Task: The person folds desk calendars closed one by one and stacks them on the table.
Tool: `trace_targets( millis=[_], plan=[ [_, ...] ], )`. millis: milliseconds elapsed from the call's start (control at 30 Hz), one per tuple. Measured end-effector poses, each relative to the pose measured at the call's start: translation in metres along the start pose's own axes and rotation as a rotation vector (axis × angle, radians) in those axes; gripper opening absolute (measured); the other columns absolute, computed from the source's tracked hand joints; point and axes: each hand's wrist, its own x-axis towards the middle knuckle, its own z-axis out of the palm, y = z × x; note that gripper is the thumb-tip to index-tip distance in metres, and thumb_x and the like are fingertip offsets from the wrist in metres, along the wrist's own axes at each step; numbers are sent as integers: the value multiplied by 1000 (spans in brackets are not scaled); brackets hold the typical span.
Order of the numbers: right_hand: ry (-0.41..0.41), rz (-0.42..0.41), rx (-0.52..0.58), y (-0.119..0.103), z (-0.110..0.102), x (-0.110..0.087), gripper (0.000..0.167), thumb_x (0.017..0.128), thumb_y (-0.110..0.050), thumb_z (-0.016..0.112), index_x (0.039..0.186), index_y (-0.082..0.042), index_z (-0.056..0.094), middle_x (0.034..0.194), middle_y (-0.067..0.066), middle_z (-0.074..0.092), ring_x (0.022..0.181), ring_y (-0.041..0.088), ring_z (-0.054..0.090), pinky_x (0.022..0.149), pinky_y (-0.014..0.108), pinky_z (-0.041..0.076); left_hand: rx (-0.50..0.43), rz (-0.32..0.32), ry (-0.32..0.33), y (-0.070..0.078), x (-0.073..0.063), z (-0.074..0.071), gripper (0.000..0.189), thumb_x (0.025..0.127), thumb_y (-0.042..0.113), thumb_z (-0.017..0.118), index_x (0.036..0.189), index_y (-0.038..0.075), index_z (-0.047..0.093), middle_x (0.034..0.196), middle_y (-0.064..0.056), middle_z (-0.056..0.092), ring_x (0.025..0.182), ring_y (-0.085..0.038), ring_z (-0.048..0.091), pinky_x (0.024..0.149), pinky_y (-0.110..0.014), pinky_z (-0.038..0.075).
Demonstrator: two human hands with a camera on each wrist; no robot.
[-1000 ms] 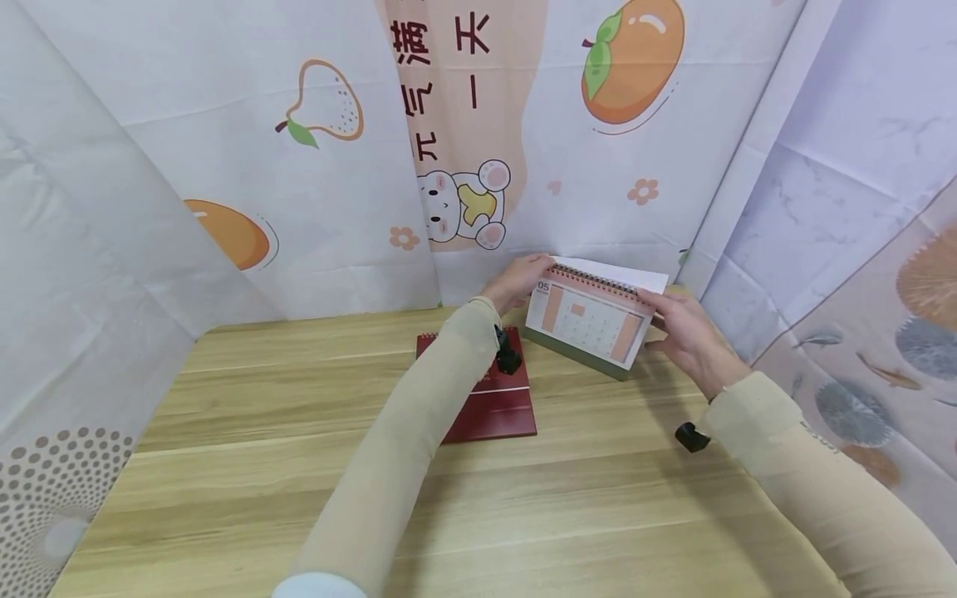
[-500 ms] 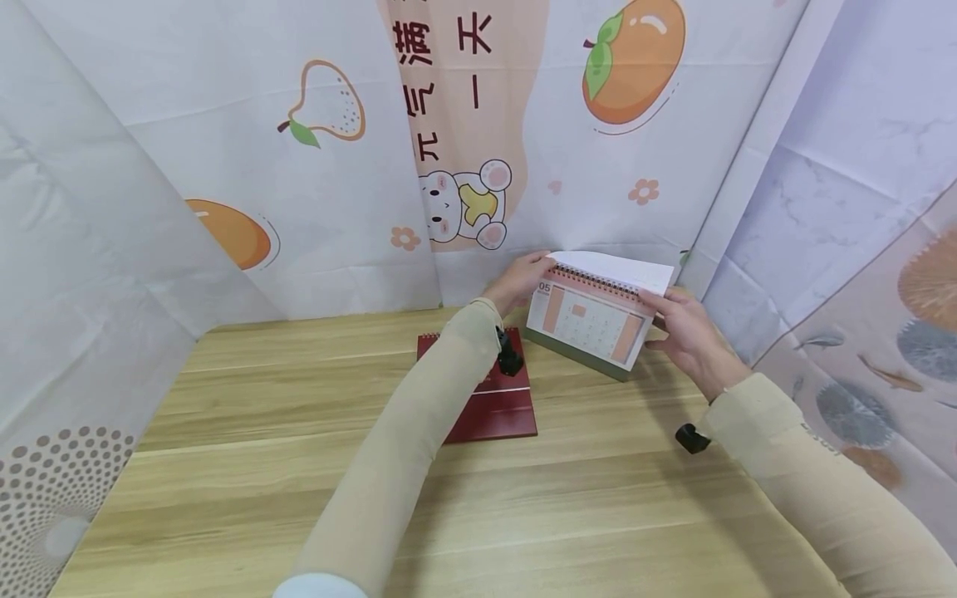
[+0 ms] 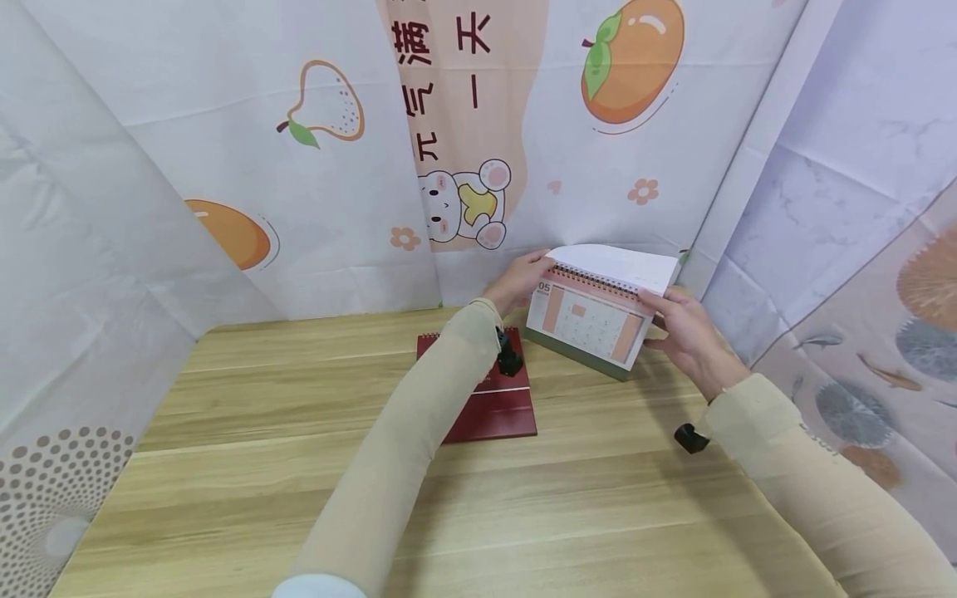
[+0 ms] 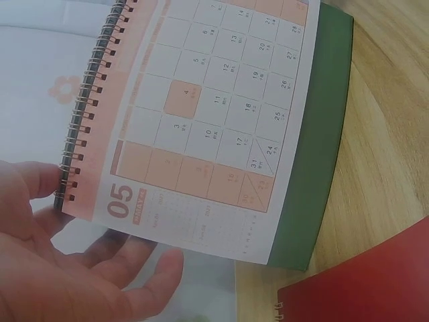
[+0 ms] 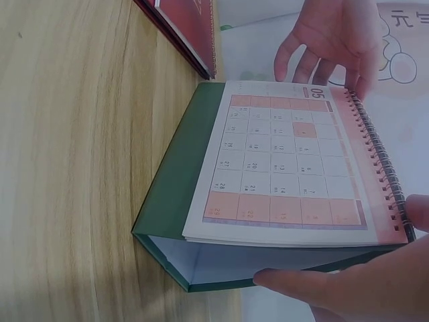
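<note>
White page [image 3: 620, 262] (above the spiral binding [image 3: 596, 281]) higher, more exposed than before.

The sleeves [image 3: 399, 432] are long and beige, the right one bearing small dark lettering [image 3: 820, 438]. A black device [image 3: 510, 355] sits at each cuff [image 3: 484, 309].

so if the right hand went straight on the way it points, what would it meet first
Most likely the desk calendar: the right hand has its thumb at the spiral binding; depth behind the page is unclear.

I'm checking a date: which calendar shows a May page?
The green-based calendar, printed with 05 and numbered days; the red calendar has no visible dates.
</note>
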Motion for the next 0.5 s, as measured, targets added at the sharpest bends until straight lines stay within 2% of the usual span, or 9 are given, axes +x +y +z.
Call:
trace_targets(
  millis=[267, 500],
  plan=[
    [0, -9, -1, 0, 0, 0, 9, 102, -27, 64, 108, -23, 69, 98, -12, 70, 111, 11, 51, 117, 64, 12, -16, 13, 8, -2, 1, 0, 47, 108, 39, 46, 154, 32, 45, 138, -3, 57, 117, -20, 55, 100, -49, 46],
    [2, -12, -13, 0, 0, 0, 19, 102, -27, 64, 119, -20, 64, 99, -12, 71, 111, 11, 52, 118, 63, 12, -42, 40, 5, -2, 0, 0, 47, 108, 36, 47, 154, 31, 45, 132, -5, 59, 112, -21, 57, 99, -47, 47]
  ],
)
